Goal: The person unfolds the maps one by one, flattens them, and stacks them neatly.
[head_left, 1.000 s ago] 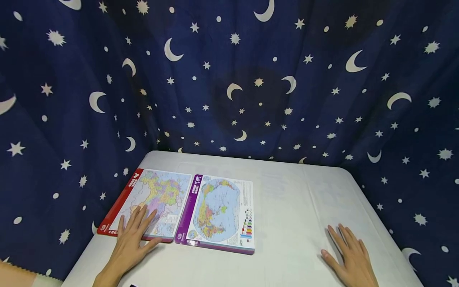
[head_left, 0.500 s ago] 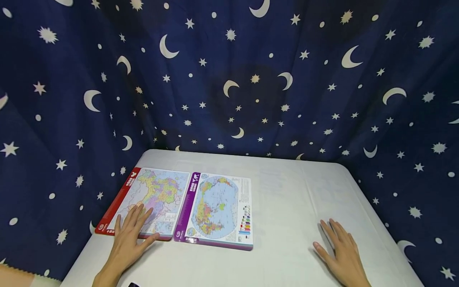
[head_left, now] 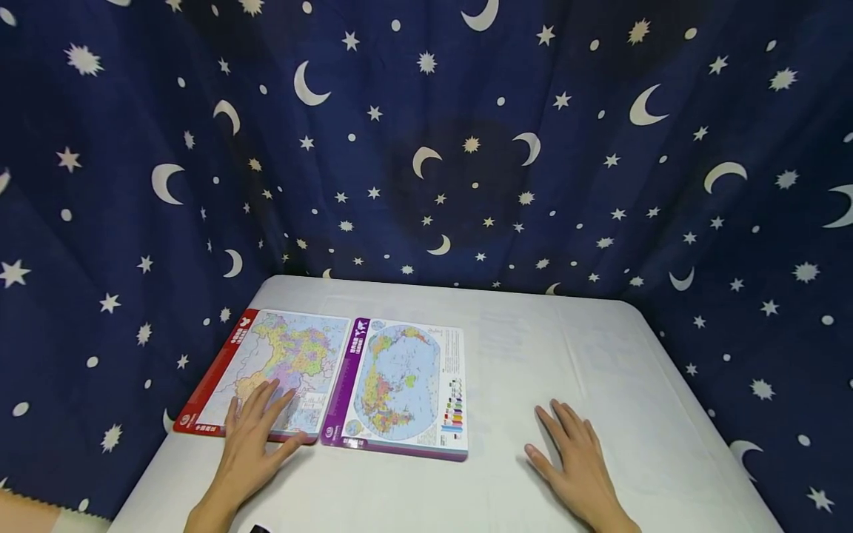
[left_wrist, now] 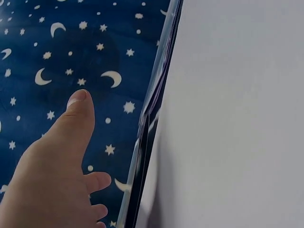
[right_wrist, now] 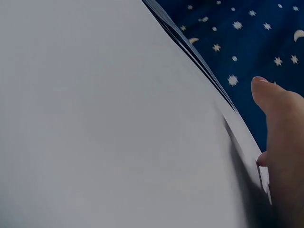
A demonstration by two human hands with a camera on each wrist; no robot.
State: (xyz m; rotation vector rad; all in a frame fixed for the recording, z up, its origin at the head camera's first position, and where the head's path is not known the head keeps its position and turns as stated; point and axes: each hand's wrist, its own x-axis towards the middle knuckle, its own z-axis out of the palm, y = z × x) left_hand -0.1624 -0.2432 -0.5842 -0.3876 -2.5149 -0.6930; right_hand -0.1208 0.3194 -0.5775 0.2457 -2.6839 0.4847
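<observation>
A red-edged map board [head_left: 220,363] with a colourful map of China lies at the left of the white table [head_left: 520,488]. Beside it on the right is a purple-edged board [head_left: 400,385] printed with a world map. My left hand [head_left: 246,455] has its fingers spread over the lower part of the red-edged board, covering some of its map. On the right side, my right hand [head_left: 574,466] is held low over the tabletop, fingers extended and holding nothing, well apart from both boards. The wrist views show mainly the thumb of the left hand [left_wrist: 57,156] and of the right hand [right_wrist: 287,137].
A dark blue curtain [head_left: 373,170] with moons and stars surrounds the table at the back and both sides. A small dark object [head_left: 260,528] peeks in at the bottom edge, near the left forearm.
My right hand has moved left across the table, towards the purple-edged board. The left hand has shifted slightly right over the red-edged board. Both boards keep their places on the table.
</observation>
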